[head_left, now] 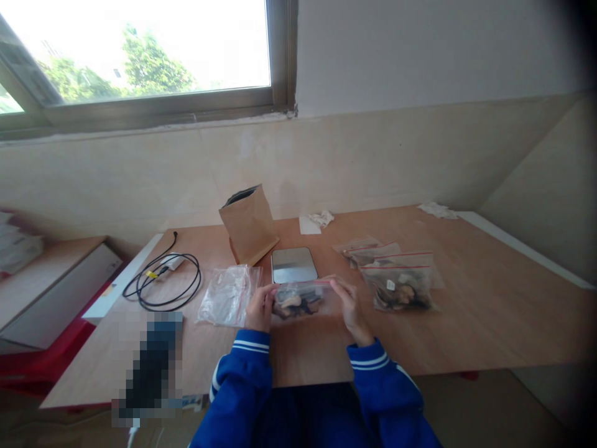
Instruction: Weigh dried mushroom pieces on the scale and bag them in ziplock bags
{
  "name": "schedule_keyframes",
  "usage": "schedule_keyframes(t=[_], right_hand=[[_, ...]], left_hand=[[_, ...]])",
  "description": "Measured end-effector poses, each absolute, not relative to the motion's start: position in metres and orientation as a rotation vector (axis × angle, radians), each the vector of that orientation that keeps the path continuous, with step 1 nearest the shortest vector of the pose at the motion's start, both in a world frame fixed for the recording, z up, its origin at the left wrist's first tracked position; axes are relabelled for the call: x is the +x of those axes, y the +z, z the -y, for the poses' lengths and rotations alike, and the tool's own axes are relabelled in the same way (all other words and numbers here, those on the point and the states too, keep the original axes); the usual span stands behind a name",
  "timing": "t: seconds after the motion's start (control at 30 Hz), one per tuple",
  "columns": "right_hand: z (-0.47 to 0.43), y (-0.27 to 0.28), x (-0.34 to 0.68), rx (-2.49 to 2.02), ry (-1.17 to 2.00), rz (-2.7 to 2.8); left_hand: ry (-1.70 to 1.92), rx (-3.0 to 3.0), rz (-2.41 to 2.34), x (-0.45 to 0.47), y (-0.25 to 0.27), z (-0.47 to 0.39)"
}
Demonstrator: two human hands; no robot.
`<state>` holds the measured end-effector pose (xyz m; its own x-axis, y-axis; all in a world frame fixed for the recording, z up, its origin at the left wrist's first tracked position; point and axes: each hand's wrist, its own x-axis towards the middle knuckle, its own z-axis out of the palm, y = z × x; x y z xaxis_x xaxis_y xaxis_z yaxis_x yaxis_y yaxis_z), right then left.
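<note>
Between my hands is a clear zip-lock bag (298, 302) with a red seal line along its top. Pale and dark dried pieces, perhaps mushrooms, lie inside it. My left hand (260, 308) is closed on the bag's left edge, the thumb near the top corner. At the opposite top corner, my right hand (351, 308) grips the bag with its fingers partly hidden behind the plastic. Just beyond the bag sits a flat silver scale (293, 264). Similar filled zip-lock bags (400, 289) lie overlapping to the right.
Flat clear bags (224, 298) lie left of my hands. An open brown paper pouch (252, 224) stands behind them. A coiled black cable (161, 305) and a blurred dark object (152, 364) are farther left. Crumpled white tissue (321, 218) rests near the wall.
</note>
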<state>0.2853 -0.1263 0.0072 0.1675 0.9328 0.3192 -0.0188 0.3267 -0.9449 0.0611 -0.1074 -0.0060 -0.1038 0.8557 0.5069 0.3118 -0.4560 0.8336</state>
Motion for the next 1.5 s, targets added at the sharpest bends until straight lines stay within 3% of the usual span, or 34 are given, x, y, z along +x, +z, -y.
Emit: schedule_keyframes(t=[0.23,0.4,0.63,0.77,1.2,1.5], right_hand=[[0.126,0.010,0.274,-0.886,1.108,0.776],[0.125,0.013,0.270,-0.876,1.231,0.805],[0.125,0.010,0.279,-1.030,0.881,0.849],[0.128,0.012,0.283,-1.141,0.736,0.922],[0.125,-0.020,0.289,-1.245,0.746,1.176],[0.124,-0.023,0.291,-1.258,0.618,1.157]], left_hand=[[1.455,1.634,-0.988,0.066,0.004,0.105],[1.310,1.629,-1.009,0.072,0.013,0.107],[1.313,1.912,-1.062,0.075,0.009,0.107],[1.280,1.792,-1.052,0.074,0.008,0.106],[1.467,1.799,-1.166,0.067,0.006,0.110],[1.386,1.838,-1.269,0.064,0.002,0.106]])
